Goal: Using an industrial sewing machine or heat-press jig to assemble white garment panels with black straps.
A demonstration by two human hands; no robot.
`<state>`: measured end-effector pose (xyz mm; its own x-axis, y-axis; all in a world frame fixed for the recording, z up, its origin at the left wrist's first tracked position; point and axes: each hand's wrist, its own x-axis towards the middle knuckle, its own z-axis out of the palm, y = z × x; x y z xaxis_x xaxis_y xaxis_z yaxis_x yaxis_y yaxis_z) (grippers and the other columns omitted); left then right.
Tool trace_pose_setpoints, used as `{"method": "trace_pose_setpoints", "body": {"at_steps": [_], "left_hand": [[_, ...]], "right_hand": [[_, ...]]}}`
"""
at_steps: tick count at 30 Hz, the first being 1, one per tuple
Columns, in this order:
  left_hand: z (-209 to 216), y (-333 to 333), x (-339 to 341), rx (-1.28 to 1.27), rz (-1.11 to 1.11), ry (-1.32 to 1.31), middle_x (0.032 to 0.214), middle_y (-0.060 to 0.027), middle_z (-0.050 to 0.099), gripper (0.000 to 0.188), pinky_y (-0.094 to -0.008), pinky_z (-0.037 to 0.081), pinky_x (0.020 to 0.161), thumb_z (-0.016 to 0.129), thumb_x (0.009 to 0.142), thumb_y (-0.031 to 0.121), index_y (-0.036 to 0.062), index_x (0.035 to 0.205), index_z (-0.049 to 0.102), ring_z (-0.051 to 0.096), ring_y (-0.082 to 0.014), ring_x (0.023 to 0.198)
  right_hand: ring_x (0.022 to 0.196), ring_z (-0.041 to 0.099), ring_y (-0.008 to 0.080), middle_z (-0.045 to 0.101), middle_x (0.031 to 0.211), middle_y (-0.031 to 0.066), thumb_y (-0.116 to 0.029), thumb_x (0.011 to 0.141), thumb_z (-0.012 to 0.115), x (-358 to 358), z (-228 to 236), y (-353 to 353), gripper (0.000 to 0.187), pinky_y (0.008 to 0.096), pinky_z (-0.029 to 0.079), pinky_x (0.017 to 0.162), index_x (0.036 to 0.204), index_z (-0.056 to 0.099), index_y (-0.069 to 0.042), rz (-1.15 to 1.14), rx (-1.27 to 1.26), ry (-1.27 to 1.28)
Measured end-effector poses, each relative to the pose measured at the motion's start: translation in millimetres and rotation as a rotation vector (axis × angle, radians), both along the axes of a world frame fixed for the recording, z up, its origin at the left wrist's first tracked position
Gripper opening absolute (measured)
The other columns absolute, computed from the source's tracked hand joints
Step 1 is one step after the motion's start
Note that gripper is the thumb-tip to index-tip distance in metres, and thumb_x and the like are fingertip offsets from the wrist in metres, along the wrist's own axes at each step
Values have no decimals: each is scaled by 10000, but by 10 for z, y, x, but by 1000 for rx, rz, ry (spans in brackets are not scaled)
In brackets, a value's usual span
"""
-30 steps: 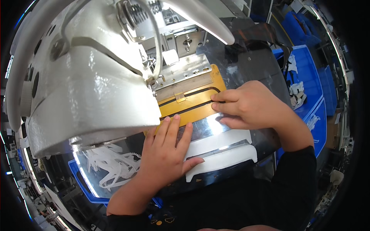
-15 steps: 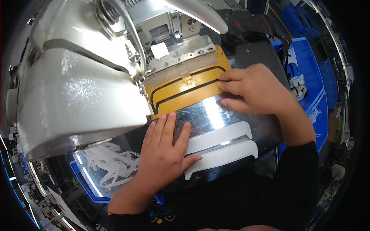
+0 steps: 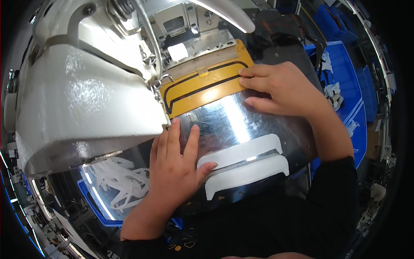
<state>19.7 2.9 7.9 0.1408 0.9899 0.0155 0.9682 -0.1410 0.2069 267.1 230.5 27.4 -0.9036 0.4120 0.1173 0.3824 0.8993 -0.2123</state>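
Observation:
A yellow template plate [image 3: 215,91] with a black-edged curved slot lies beside the needle area of a large white sewing machine [image 3: 95,112]. The fingertips of my right hand [image 3: 282,88] rest on the template's right end, with the thumb apart on the shiny metal bed [image 3: 224,121]. My left hand [image 3: 172,157] lies flat with fingers spread, its fingertips close to the template's near left corner beneath the machine head. Close to its thumb are two white curved strips [image 3: 246,151], one nearer to me than the other. Whether any piece sits inside the template is hidden.
Left of my left hand, a blue-rimmed tray [image 3: 97,205] holds tangled white strips [image 3: 120,181]. Blue bins [image 3: 345,86] with white pieces stand at the right. A metal bracket [image 3: 205,47] runs along the template's far edge, below a white lamp arm [image 3: 228,15].
The template has shifted away from me and slightly left, along with the bracket. My right hand has moved with it. My left hand has slid a little left and forward.

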Motion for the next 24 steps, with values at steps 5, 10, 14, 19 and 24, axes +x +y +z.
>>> {"method": "trace_pose_setpoints", "body": {"at_steps": [5,10,14,19,24], "left_hand": [[0,2,-9,29,40,33,1541,-325,498,788,-579,411,1170,575,1028,654,12,1483,617,515,-495,1398],[5,2,-10,50,66,48,1519,-310,514,774,-572,427,1140,608,1021,619,0,1484,610,540,-474,1355],[37,-26,-15,42,117,55,1488,-290,539,760,-572,434,1124,648,1011,574,-12,1491,593,550,-457,1332],[13,-31,-57,87,138,66,1415,-261,574,764,-565,440,1110,661,1003,572,-17,1485,592,559,-451,1295],[7,-37,-72,104,155,77,1339,-239,587,760,-556,448,1096,682,990,565,-14,1475,598,565,-449,1259]], "right_hand": [[932,763,264,770,1155,77,-339,935,762,6,-3,13,380,385,607,780,1187,796,-57,8,-11,20],[933,763,268,770,1153,79,-338,935,762,0,-14,13,382,387,606,781,1188,795,-54,14,-9,19],[921,761,260,770,1138,77,-344,938,758,-18,-12,0,367,383,604,770,1171,799,-63,14,9,10],[908,758,247,767,1123,68,-352,948,750,-24,-13,-15,346,376,601,757,1149,804,-76,21,-2,1],[905,758,237,762,1115,48,-354,955,750,-36,-2,-59,326,377,599,752,1133,806,-88,35,-10,1]]}}
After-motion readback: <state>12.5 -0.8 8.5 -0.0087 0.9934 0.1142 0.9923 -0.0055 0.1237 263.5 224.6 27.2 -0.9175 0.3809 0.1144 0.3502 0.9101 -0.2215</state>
